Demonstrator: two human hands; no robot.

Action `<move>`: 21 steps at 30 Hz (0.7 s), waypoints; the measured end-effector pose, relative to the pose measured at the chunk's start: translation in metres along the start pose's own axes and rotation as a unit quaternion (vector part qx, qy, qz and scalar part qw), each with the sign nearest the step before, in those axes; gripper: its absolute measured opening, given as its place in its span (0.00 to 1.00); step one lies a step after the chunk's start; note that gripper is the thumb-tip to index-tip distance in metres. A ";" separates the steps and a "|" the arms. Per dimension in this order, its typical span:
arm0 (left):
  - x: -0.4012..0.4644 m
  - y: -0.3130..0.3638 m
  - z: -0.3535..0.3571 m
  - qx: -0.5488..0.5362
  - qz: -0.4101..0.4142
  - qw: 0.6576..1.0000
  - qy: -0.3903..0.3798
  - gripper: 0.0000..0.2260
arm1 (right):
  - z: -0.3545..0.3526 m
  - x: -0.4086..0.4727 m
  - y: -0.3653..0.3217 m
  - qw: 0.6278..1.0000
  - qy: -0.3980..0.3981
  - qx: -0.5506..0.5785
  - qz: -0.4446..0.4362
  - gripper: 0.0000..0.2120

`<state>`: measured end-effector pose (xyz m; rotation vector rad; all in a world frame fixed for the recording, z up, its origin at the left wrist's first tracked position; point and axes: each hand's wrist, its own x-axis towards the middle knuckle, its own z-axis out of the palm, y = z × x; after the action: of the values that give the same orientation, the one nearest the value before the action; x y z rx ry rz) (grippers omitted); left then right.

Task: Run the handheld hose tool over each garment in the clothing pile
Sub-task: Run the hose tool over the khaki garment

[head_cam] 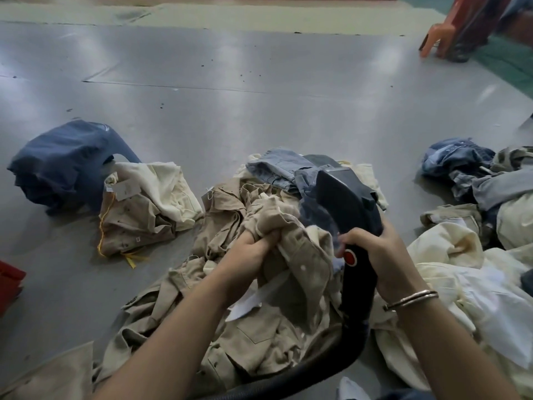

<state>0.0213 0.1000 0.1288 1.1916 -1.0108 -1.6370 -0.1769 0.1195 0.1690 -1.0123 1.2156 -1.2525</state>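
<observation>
1. The handheld hose tool [350, 215] stands near the middle of the view, just toward 3 o'clock of centre, its dark flared head raised over the clothing pile [259, 284] and its black hose [326, 368] curving away toward 7 o'clock.
2. The tool looks rigid and smooth, probably moderate in weight, with the trailing hose likely to tug at it; the neck by the red button [349, 257] seems the sound place to hold it.
3. The garments look soft, light and limp, so a bunched handful is likely needed to present a surface to the head.
4. The right hand [377, 252] wraps the tool's neck, fingers curled tight round it, thumb near the button; the forearm enters from 5 o'clock, with bangles [411, 298] on the wrist.
5. The left hand [251, 249] clamps a gathered fold of a khaki shirt [253, 327], fingers closed into the cloth, the forearm coming from 7 o'clock.
6. Outward, a folded navy garment [60, 168] and a cream-and-tan stack [144, 206] lie at 9 o'clock on the grey floor [259, 82]; denim and cream pieces [476, 197] heap at 3 o'clock.
</observation>
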 end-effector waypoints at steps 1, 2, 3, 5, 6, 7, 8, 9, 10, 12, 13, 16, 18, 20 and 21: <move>0.002 0.001 0.000 -0.026 0.010 0.999 0.027 0.08 | -0.001 -0.002 -0.001 1.000 -0.011 -0.021 -0.006 0.14; 0.004 0.002 0.000 -0.055 0.019 0.997 0.044 0.08 | 0.000 -0.005 -0.002 0.999 -0.025 -0.045 -0.015 0.15; 0.005 0.004 -0.002 -0.089 0.025 0.994 0.050 0.09 | 0.002 -0.009 -0.003 0.996 -0.042 -0.075 -0.026 0.16; 0.006 0.008 -0.006 -0.146 0.028 0.988 0.044 0.08 | 0.010 -0.020 -0.003 0.987 -0.075 -0.136 -0.053 0.16; 0.005 0.012 -0.008 -0.164 0.023 0.985 0.045 0.10 | 0.014 -0.025 -0.002 0.981 -0.092 -0.159 -0.066 0.16; 0.005 0.015 -0.009 -0.172 0.015 0.984 0.052 0.16 | 0.018 -0.030 0.000 0.975 -0.113 -0.176 -0.074 0.17; 0.006 0.016 -0.010 -0.168 0.006 0.984 0.060 0.24 | 0.023 -0.035 0.002 0.970 -0.133 -0.190 -0.074 0.18; 0.007 0.016 -0.009 -0.157 0.002 0.985 0.078 0.33 | 0.027 -0.038 0.004 0.965 -0.148 -0.206 -0.071 0.18; 0.007 0.016 -0.008 -0.148 0.001 0.984 0.097 0.38 | 0.032 -0.040 0.006 0.960 -0.154 -0.222 -0.066 0.18; 0.009 0.012 -0.006 -0.140 -0.002 0.984 0.111 0.37 | 0.039 -0.041 0.010 0.955 -0.150 -0.249 -0.056 0.17; 0.010 0.010 -0.006 -0.141 -0.016 0.984 0.106 0.35 | 0.041 -0.040 0.012 0.956 -0.143 -0.252 -0.052 0.17; 0.010 0.006 -0.008 -0.156 -0.062 0.984 0.055 0.31 | 0.043 -0.032 0.011 0.977 -0.098 -0.184 -0.043 0.15; 0.009 0.005 -0.010 -0.172 -0.066 0.982 0.047 0.29 | 0.038 -0.025 0.004 0.992 -0.047 -0.112 -0.045 0.13; 0.008 0.006 -0.010 -0.195 -0.075 0.977 0.038 0.28 | 0.029 -0.023 -0.003 0.992 -0.049 -0.109 -0.043 0.14; 0.009 0.007 -0.010 -0.203 -0.081 0.975 0.033 0.28 | 0.026 -0.024 -0.005 0.988 -0.083 -0.129 -0.035 0.16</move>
<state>0.0308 0.0881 0.1305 1.0584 -0.5110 -1.8098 -0.1501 0.1411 0.1795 -1.3319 1.2415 -1.0576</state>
